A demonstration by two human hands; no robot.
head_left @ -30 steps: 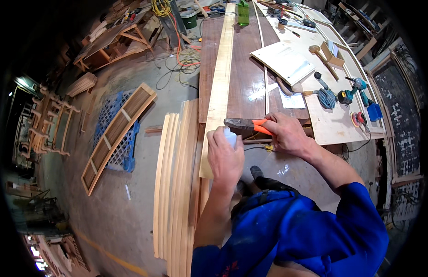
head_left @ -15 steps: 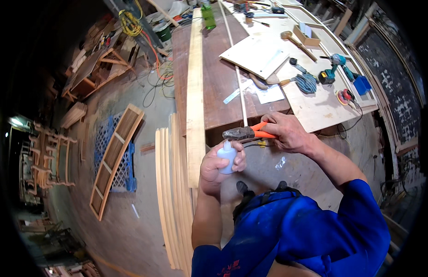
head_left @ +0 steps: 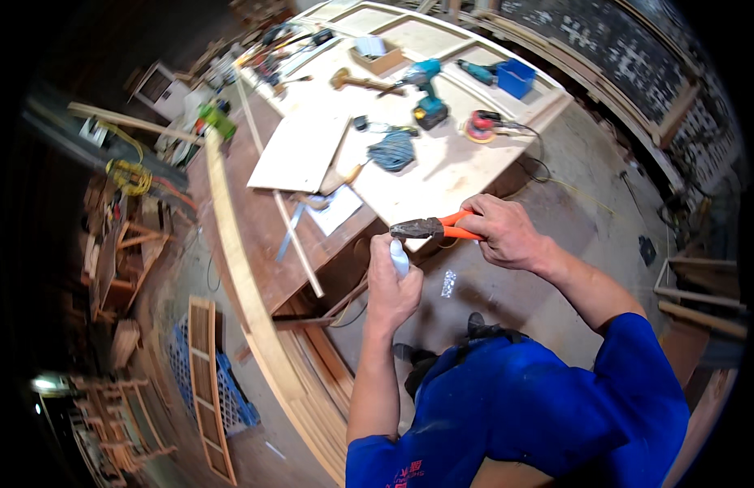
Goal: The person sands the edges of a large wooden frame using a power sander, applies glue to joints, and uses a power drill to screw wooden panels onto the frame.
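Observation:
My left hand (head_left: 393, 291) is wrapped round a small white plastic squeeze bottle (head_left: 400, 260). Most of the bottle is covered by the fingers and only part of its side shows. In my right hand (head_left: 507, 233) are combination pliers (head_left: 419, 228) with orange handles and a dark metal head. The jaws reach the top of the bottle, right by my left thumb and fingers. Whether they bite on the nozzle tip is hidden. Both hands are held up in front of my body, off the bench edge.
On the bench, a pale panel (head_left: 302, 150) lies near a cordless drill (head_left: 425, 93), a red sander (head_left: 480, 126), a blue box (head_left: 516, 77), a mallet (head_left: 360, 81) and a bundled dark cloth (head_left: 391, 151). Long boards (head_left: 239, 260) run along the left. A blue pallet (head_left: 232, 390) lies on the floor.
My view and body have turned right across the bench. The bottle has tilted and is more covered by my left hand, which has come up against the pliers' jaws.

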